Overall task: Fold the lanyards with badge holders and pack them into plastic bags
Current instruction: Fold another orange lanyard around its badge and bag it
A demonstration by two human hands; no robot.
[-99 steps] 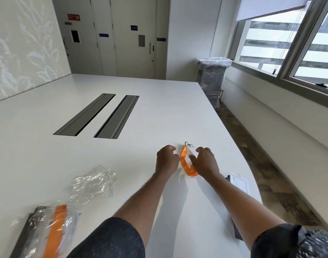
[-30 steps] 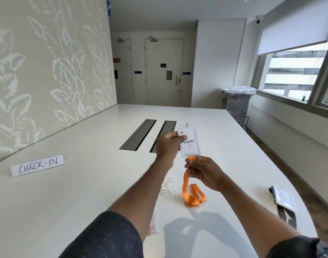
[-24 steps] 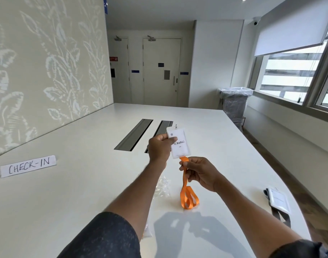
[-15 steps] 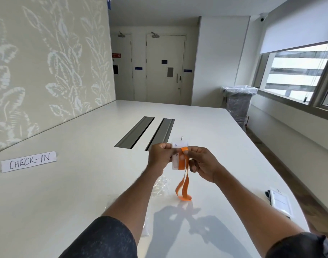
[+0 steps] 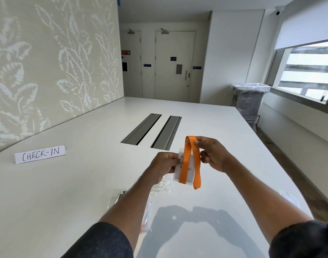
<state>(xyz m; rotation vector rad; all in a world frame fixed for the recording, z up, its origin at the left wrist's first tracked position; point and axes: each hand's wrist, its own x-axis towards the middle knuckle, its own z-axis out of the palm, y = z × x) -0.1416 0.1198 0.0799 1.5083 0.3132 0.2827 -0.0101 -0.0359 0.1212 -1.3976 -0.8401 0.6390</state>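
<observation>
Orange lanyard, dangling half a second ago, now doubled over badge holder; left hand pinches holder, right hand pinches fold above it — folding nearly done.

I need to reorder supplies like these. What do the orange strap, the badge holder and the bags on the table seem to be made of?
Orange strap: likely woven polyester ribbon, slight satin sheen; it bends in a soft flat loop.
Badge holder: probably frosted, semi-rigid plastic; it stays flat and print shows through.
Plastic bags: thin clear film, glossy; crinkled, with table visible through.
</observation>
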